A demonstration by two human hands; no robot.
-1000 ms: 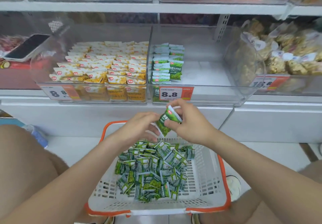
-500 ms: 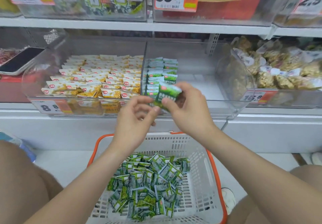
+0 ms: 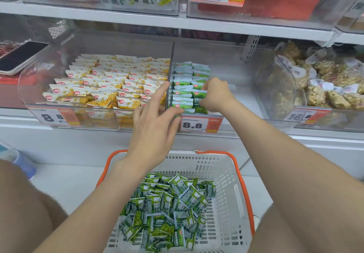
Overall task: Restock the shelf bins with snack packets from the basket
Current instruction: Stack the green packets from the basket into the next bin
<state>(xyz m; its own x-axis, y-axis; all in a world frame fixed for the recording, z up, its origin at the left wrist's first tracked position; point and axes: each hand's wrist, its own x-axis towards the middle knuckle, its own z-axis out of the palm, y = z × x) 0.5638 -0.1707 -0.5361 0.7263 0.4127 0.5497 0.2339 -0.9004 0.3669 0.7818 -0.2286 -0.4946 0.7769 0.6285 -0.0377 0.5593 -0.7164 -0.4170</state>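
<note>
- shelf (image 3: 118, 17): white boards, with clear bins side by side on the lower level.
- middle bin (image 3: 236, 71): mostly bare floor on its right side, stock only along its left wall.
- left bin (image 3: 118, 42): full of yellow packets (image 3: 110, 83) in overlapping rows, shares a divider wall with the middle bin.
- right bin (image 3: 281, 87): rounded clear wall with brown snack packs (image 3: 334, 79) heaped behind it.
- basket (image 3: 222, 174): white plastic with an orange rim, on the floor below the middle bin, between the person's knees.
- loose packets (image 3: 167, 209): green, in a jumbled pile on the left side of the basket floor.
- left hand (image 3: 155, 122): holds nothing, fingers spread and straight. Index finger lies up along the divider, other fingertips are at the middle bin's front rim. Can't tell if they touch the front row.
- right hand (image 3: 216, 95): inside the middle bin, fingers curled, pinching one green packet.
- green rows (image 3: 183, 87): two neat columns against the divider; the left one reaches the front rim.
- phone (image 3: 21, 55): dark screen, tilted, far left on the shelf level.
- price tag (image 3: 199, 124): reads 8.8, on the middle bin's front, just right of the left thumb.
- green packet (image 3: 199, 100): upright in the right hand, at the front end of the right column, touching its neighbours.
</note>
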